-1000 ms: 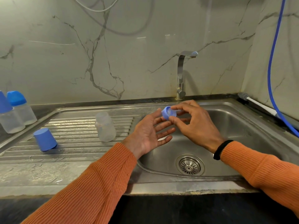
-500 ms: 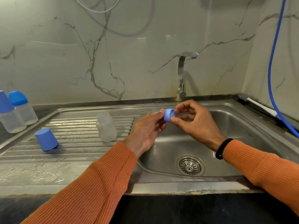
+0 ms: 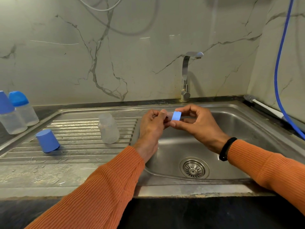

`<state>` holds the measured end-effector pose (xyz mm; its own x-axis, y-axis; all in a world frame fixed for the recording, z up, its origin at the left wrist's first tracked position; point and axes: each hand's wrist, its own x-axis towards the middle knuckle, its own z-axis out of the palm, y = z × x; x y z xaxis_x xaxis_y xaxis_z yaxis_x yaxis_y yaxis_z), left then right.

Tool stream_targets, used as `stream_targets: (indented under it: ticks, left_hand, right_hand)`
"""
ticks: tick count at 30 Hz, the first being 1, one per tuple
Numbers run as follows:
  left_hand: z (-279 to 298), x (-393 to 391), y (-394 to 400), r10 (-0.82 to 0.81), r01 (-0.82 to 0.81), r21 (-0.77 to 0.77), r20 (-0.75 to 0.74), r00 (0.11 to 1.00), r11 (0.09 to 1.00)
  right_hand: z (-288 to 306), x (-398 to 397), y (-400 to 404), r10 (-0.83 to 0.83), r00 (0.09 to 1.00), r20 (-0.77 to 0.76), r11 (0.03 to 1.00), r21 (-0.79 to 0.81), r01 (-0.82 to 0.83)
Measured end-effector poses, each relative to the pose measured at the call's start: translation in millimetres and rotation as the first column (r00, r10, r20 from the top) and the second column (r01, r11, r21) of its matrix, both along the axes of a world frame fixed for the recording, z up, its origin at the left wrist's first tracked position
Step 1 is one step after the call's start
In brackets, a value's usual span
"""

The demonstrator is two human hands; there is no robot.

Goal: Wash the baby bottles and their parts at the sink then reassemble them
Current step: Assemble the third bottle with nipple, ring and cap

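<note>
the blue collar ring (image 3: pixel 176 116) is held above the sink basin (image 3: pixel 231 129), pinched by the right hand (image 3: pixel 198 124) — its open axis runs sideways toward the left hand (image 3: pixel 153 124), whose fingers pinch something pale at the ring's mouth, likely the teat. 1 uncapped bottle (image 3: pixel 108 128) stands on the ribbed drainboard (image 3: pixel 79 138), nearer the left hand.

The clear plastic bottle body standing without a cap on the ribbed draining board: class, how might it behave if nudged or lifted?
The clear plastic bottle body looks empty, so probably light and easy to tip. It stands on the wet ribbed steel draining board, so it may slide when nudged and feel slippery. Being round, it would likely roll once it is on its side.
</note>
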<state>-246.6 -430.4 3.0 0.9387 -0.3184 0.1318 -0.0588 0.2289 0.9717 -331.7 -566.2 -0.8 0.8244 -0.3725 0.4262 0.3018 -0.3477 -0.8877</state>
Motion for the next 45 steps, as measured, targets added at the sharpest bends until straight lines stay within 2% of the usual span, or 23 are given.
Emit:
stream_targets:
  ticks: [3,5,7,10,13,18,20,22,24,26,29,32,35,39,41,43,45]
  left_hand:
    - [3.6,-0.1,1.1,-0.017,0.013,-0.044,-0.111,0.994,0.999]
    - [6.0,-1.0,2.4,-0.048,0.041,-0.057,-0.127,0.991,0.998]
    - [6.9,-2.2,4.6,-0.073,0.069,-0.046,-0.083,0.994,0.997]
    - [5.6,-3.1,8.3,-0.128,0.127,0.014,0.105,0.986,0.992]
    - [5.6,-1.8,10.2,-0.229,0.233,-0.033,0.105,0.968,0.972]
    - [4.7,3.9,11.9,-0.331,0.328,0.039,0.130,0.935,0.944]
    - [4.5,2.4,11.7,-0.266,0.261,0.052,0.215,0.940,0.964]
    - [2.8,0.6,9.6,-0.137,0.101,0.113,0.385,0.913,0.988]
    - [1.7,-3.0,9.4,-0.035,-0.092,0.177,0.605,0.796,0.980]
    - [2.9,-11.0,11.4,0.030,-0.185,0.131,0.734,0.678,0.974]
    - [5.6,-20.1,12.4,0.160,-0.274,0.007,0.799,0.580,0.962]
    - [6.7,-24.7,9.9,0.237,-0.324,-0.061,0.807,0.541,0.944]
    - [7.3,-23.1,7.9,0.238,-0.304,-0.066,0.785,0.573,0.950]
    - [4.5,-11.0,6.0,0.084,-0.124,0.018,0.642,0.762,0.992]
    - [4.5,-10.0,5.3,0.038,-0.040,-0.007,0.533,0.845,0.999]
    - [5.2,-11.0,6.2,0.001,0.024,-0.051,0.438,0.899,0.998]
    - [5.7,-9.2,7.8,-0.051,0.074,-0.044,0.396,0.917,0.996]
  right_hand:
    - [1.0,-0.7,1.2,0.078,0.997,-0.020,0.994,0.079,-0.077]
    - [1.0,-0.5,1.2,0.103,0.994,-0.031,0.988,0.120,-0.099]
    - [-0.2,-0.2,0.3,0.128,0.991,-0.031,0.973,0.196,-0.119]
    - [-1.2,-1.7,-0.9,0.177,0.984,-0.015,0.925,0.344,-0.161]
    - [0.7,-4.9,-3.8,0.197,0.980,-0.026,0.905,0.390,-0.171]
    - [5.4,-9.9,-4.4,0.248,0.968,-0.035,0.885,0.415,-0.212]
    - [8.0,-10.6,-2.4,0.254,0.966,-0.036,0.882,0.419,-0.216]
    - [11.4,-11.8,1.1,0.246,0.969,-0.030,0.873,0.440,-0.209]
    - [14.2,-13.1,6.0,0.235,0.972,-0.006,0.859,0.468,-0.205]
    - [16.7,-14.5,11.9,0.230,0.973,0.029,0.841,0.496,-0.214]
    - [20.4,-13.9,20.3,0.210,0.975,0.070,0.832,0.512,-0.216]
    - [22.8,-12.6,25.1,0.172,0.981,0.089,0.847,0.495,-0.193]
    - [23.5,-12.4,23.3,0.173,0.980,0.095,0.845,0.497,-0.197]
    - [22.4,-14.3,11.4,0.265,0.962,0.061,0.813,0.522,-0.257]
    - [21.2,-14.1,4.3,0.304,0.952,0.039,0.800,0.532,-0.278]
    - [20.7,-13.4,-1.1,0.338,0.941,0.032,0.787,0.539,-0.301]
    - [20.1,-11.9,-5.2,0.378,0.925,0.029,0.766,0.552,-0.330]
